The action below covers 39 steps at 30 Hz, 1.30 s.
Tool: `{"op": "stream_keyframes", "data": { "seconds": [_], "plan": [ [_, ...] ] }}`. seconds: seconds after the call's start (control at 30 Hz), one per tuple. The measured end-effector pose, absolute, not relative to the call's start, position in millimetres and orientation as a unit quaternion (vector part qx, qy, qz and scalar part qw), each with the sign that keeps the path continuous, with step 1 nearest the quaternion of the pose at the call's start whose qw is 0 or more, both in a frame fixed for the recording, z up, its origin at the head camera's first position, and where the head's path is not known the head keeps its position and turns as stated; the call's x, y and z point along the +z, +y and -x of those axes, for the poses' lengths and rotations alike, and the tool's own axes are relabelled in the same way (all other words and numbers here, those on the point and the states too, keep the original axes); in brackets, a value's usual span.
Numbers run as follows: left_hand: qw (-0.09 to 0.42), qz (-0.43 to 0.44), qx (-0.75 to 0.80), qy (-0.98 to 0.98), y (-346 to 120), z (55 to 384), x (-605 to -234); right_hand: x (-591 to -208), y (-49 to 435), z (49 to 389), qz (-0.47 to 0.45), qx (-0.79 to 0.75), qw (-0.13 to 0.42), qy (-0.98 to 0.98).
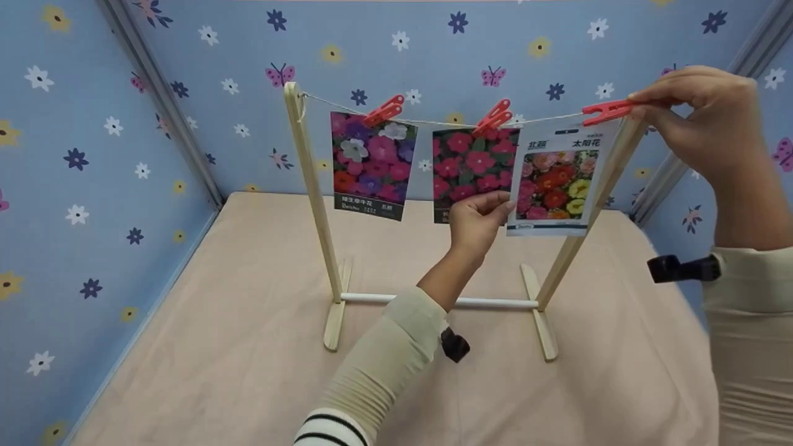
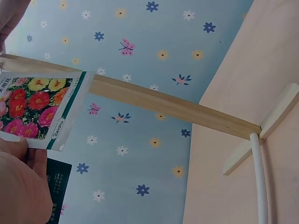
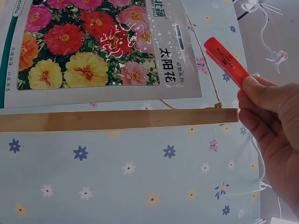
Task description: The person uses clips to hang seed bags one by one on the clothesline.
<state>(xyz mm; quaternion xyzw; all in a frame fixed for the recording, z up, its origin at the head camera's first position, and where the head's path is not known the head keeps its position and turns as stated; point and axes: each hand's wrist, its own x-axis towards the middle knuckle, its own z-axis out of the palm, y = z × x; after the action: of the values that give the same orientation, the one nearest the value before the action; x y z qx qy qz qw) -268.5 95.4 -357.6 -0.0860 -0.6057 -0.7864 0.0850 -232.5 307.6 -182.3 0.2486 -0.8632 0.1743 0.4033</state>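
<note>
With thumb and fingers my left hand (image 1: 477, 226) pinches the left edge of a white seed packet (image 1: 557, 186) picturing red, pink and yellow flowers. The packet's top reaches the string (image 1: 551, 118) in the head view. My right hand (image 1: 706, 118) pinches a red clothespin (image 1: 613, 110) at the packet's upper right corner; in the right wrist view this clothespin (image 3: 226, 60) stands beside the string. Two more flower packets hang to the left: a mixed purple and pink packet (image 1: 375, 164) and a crimson packet (image 1: 474, 158), partly behind my left hand. Red clothespins clip both to the string.
A wooden stand carries the string between its left post (image 1: 313, 192) and right post (image 1: 573, 248). A white rod (image 1: 495, 303) joins the posts low down, above flat wooden feet. Pinkish cloth (image 1: 248, 322) covers the table. Blue flowered panels (image 1: 396, 56) enclose the back and sides.
</note>
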Motion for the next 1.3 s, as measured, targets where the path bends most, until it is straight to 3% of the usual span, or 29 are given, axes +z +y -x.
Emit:
{"op": "stream_keyframes", "data": {
  "seconds": [0.63, 1.3],
  "plan": [
    [0.1, 0.065, -0.778, -0.617, 100, 271, -351, -169, 287, 233, -0.232, 0.136, 0.325, -0.907],
    [0.113, 0.075, -0.768, -0.626, 98, 272, -353, -171, 287, 229, -0.265, 0.11, 0.291, -0.913]
  ]
}}
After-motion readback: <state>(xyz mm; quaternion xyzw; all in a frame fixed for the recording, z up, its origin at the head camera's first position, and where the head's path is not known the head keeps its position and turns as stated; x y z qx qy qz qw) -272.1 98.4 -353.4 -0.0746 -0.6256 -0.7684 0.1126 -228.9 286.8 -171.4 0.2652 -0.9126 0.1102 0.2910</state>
